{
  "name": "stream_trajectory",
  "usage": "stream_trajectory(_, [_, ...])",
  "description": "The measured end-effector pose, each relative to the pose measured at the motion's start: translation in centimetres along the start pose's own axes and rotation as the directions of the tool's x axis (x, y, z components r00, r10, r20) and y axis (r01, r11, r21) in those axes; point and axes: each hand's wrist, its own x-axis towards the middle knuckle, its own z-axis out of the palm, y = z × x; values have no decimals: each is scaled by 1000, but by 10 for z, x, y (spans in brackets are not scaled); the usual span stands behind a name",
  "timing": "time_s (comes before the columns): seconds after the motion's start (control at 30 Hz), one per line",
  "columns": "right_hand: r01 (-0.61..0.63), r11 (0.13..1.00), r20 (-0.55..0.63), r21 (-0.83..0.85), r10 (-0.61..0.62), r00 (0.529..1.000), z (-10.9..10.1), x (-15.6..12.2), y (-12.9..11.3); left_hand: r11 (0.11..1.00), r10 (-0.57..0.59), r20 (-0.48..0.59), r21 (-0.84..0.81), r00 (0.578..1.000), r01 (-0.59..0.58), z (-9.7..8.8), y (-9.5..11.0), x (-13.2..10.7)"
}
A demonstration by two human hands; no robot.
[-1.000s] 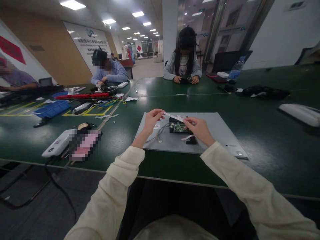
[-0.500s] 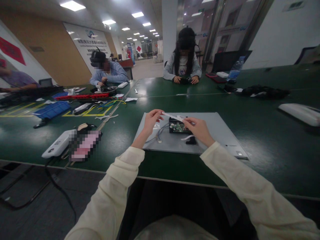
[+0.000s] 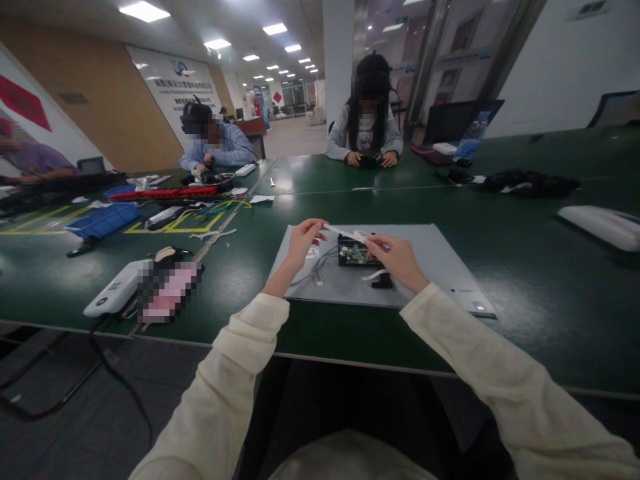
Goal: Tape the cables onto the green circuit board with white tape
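A white flat ribbon cable is stretched between my hands above a grey panel. My left hand pinches its left end, and my right hand pinches it further right. Behind and below the strip lies a green circuit board in a black housing, partly covered by my right fingers. Grey wires curl over the panel left of the board. By my right wrist sits a small black part, with another piece of white strip beside it.
To the left on the green table are a white power bank, a pixelated pink item and a blue bin. A small wrench lies further back. Several people sit around the table. A white device lies at right.
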Motion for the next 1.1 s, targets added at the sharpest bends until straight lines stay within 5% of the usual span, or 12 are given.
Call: stream_trajectory(1.1, [-25, 1000, 56, 16, 24, 998, -1, -1, 0, 997, 23, -65, 74, 998, -18, 1, 1, 0])
